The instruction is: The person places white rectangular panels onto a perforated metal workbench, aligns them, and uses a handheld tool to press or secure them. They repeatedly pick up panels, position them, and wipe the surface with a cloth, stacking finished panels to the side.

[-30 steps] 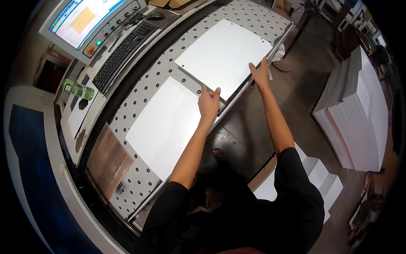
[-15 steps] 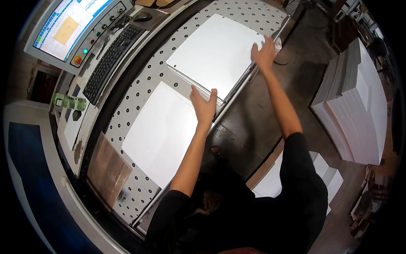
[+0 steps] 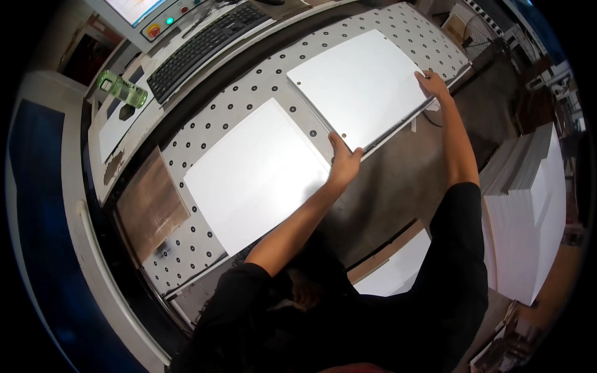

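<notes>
A squarish stack of white sheets (image 3: 357,81), with small round holes or studs near its corners, lies on the dotted grey machine bed. My left hand (image 3: 345,163) is closed around its near left corner, forefinger along the left edge and thumb at the near edge. At the right corner my right hand (image 3: 435,85) has its fingers bent over the top, gripping the edge. The undersides of both grips are hidden. Left of the stack lies a single-looking white sheet (image 3: 255,180), with my left forearm over its near right part.
A brown plate (image 3: 152,208) covers the bed's left end. Behind the bed stand a keyboard (image 3: 208,46), a green bottle (image 3: 121,89) and a control panel with a red button (image 3: 152,31). Tall stacked white sheets (image 3: 528,205) stand at right; more white sheets (image 3: 395,267) lie below the bed.
Both hands have closed in on the stack's corners; the right hand, raised with spread fingers before, now grips. The view has turned, so the bed and stack appear further right.
</notes>
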### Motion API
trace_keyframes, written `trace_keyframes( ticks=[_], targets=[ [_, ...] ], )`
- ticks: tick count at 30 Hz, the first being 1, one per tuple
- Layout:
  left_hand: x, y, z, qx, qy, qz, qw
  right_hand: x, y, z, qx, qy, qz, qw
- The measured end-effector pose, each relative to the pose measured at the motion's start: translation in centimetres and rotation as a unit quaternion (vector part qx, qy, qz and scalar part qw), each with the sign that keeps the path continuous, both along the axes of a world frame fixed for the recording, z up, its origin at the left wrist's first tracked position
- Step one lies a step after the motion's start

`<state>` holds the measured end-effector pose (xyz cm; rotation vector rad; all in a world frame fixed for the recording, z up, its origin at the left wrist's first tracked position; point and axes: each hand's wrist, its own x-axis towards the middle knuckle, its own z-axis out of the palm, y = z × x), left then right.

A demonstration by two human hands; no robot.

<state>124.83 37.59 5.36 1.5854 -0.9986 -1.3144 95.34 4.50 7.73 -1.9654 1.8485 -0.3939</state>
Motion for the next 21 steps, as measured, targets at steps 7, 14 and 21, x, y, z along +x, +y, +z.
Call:
trace_keyframes(
  ticks=[7,14,21],
  targets=[
    [-0.4,-0.2,-0.4,-0.011,0.016,-0.005,1.000,-1.9,-0.4,-0.4,0.012,-0.046,0.023,0.999],
    [2.4,3.1,4.0,-0.089,-0.046,-0.005,0.995,9.6,7.0,1.3,-0.423,0.052,0.082,0.901],
    [21.0,17.8,4.5,-0.204,-0.385,0.169,0.884,26.6,35.9,4.0,-0.248,-0.137,0.270,0.920]
  ],
)
